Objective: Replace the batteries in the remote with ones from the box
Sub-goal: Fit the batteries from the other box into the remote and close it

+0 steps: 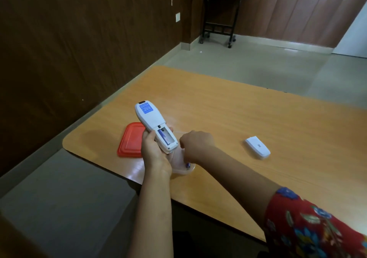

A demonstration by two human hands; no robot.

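Observation:
My left hand (pixel 154 152) grips a white remote (pixel 153 122), back side up, above the table's near left corner. Its battery compartment is uncovered and one blue battery (pixel 163 136) lies in it. Below it stands a clear plastic box (pixel 181 166). My right hand (pixel 195 145) reaches down into the box with curled fingers. A blue battery (pixel 187 165) shows just under that hand; whether the fingers hold it is hidden. The white battery cover (pixel 257 147) lies on the table to the right.
The red box lid (pixel 130 142) lies flat left of the box. The orange wooden table (pixel 248 118) stretches right and back. A dark wall stands at left, and a black side table (pixel 220 17) stands far back.

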